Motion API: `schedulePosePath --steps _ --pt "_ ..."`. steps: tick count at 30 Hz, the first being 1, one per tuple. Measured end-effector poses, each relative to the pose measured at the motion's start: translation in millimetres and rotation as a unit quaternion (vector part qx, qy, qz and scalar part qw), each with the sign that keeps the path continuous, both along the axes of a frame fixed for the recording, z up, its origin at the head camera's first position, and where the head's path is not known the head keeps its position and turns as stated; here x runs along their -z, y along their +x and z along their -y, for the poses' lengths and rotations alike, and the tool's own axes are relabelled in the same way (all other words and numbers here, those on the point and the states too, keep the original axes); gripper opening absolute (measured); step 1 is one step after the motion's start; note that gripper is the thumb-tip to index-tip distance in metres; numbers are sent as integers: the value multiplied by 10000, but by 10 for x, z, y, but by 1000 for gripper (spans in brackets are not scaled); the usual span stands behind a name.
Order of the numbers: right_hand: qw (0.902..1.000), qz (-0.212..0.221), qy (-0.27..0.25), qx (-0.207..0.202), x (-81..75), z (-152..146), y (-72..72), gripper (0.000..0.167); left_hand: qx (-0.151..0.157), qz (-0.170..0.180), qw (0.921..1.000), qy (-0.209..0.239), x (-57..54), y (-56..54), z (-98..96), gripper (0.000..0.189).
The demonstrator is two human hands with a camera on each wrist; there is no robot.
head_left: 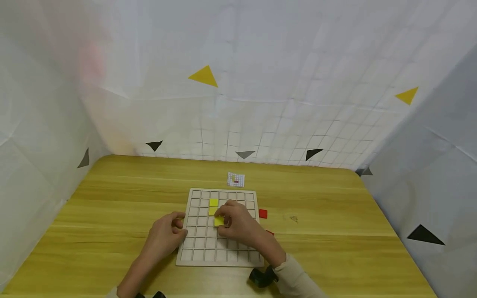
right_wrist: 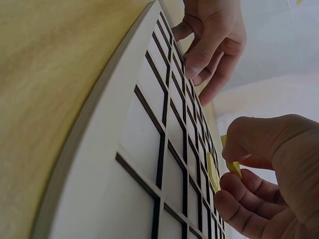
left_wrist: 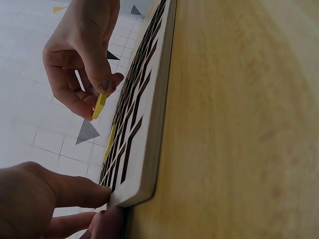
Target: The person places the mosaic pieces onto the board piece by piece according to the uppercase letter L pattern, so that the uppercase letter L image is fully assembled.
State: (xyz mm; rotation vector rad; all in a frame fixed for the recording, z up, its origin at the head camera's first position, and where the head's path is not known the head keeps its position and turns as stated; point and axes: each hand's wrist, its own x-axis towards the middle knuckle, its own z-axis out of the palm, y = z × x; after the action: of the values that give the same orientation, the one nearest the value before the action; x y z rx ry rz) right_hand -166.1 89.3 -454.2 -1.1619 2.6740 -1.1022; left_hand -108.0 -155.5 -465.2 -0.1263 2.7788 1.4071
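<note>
My right hand pinches a yellow square tile between thumb and fingers, just above the middle of a pale wooden grid board. In the left wrist view the held tile is tilted and apart from the board. Two more yellow tiles lie in neighbouring cells of one column, the nearer partly behind the right fingertips. My left hand holds the board's left edge, with thumb and fingertips at the rim; its other fingers are partly hidden.
A red tile lies beside the board's right edge, and another red tile shows partly behind the right wrist. Beyond the board's far edge lies a small printed pattern card. White sheets surround the wooden table.
</note>
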Motion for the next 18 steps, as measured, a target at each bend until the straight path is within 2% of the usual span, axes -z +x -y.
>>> schedulePosePath --steps 7,18 --pt "9997 -235 -44 -45 13 47 -43 27 -24 15 10000 -5 -15 1 -7 46" --pt "9998 56 2 210 47 140 -56 26 -39 15 10000 -34 -7 -9 -5 45"
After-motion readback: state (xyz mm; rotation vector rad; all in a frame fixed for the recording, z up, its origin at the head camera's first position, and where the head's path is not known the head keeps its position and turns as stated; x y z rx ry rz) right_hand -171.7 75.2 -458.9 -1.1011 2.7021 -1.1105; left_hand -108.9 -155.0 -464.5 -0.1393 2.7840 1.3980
